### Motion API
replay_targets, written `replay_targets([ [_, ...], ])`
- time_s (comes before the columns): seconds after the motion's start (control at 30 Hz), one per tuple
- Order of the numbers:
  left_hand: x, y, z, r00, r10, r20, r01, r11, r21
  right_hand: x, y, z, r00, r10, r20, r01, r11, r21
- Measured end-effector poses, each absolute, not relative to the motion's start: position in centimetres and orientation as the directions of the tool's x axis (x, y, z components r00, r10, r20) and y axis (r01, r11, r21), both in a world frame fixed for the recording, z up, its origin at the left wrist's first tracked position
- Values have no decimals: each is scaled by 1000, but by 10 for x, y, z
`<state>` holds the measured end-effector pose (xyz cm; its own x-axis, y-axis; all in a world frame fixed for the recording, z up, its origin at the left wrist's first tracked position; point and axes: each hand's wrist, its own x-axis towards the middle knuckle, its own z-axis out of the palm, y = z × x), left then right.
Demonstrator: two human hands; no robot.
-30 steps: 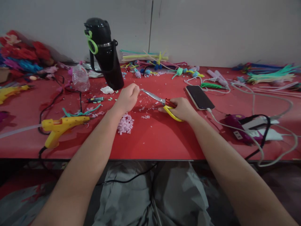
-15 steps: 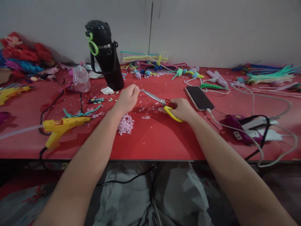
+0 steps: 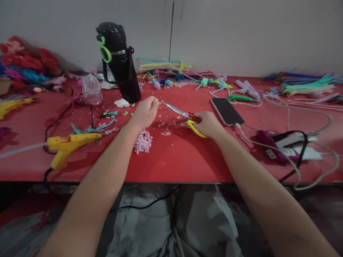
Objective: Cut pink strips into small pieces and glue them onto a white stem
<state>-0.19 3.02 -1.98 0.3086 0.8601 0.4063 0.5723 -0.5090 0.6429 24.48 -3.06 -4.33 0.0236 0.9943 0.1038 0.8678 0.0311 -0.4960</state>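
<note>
My right hand (image 3: 205,123) is wrapped round the yellow and red handles of a pair of scissors (image 3: 175,109), whose blades point left toward my other hand. The blades look closed or nearly so. My left hand (image 3: 147,111) is closed in a pinch, and a tiny pale tip shows at its fingers beside the scissor points; most of what it holds is hidden. Below my left wrist lies a heap of short lilac cut pieces (image 3: 143,142). Smaller lilac scraps (image 3: 165,134) are scattered on the red table (image 3: 171,164) under the scissors.
A black flask (image 3: 119,60) stands behind my left hand. At left lies a yellow glue gun (image 3: 71,146) with its cord. To the right are a phone (image 3: 227,111) on a white cable and a purple power strip (image 3: 276,148). Pipe cleaners (image 3: 308,85) lie along the wall.
Almost nothing differs. Both hands and the scissors stay in place; the scissor blades may have closed very slightly.
</note>
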Motion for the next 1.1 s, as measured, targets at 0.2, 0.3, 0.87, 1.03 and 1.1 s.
replay_targets([
  [0.2, -1, 29, -18, 298, 866, 403, 582, -499, 642, 246, -32, -44, -5, 991, 135, 855, 74, -513],
  [0.3, -1, 29, -18, 304, 860, 410, 590, -508, 628, 246, -33, -44, -10, 992, 122, 847, 73, -527],
  [0.87, -1, 30, -18, 306, 861, 407, 610, -505, 611, 244, -32, -42, 28, 996, 82, 865, 17, -502],
  [1.03, -1, 31, -18, 305, 859, 410, 622, -506, 598, 245, -35, -41, 9, 993, 115, 853, 52, -520],
  [1.1, -1, 30, -17, 301, 861, 410, 625, -502, 597, 245, -36, -42, -9, 993, 115, 851, 68, -520],
])
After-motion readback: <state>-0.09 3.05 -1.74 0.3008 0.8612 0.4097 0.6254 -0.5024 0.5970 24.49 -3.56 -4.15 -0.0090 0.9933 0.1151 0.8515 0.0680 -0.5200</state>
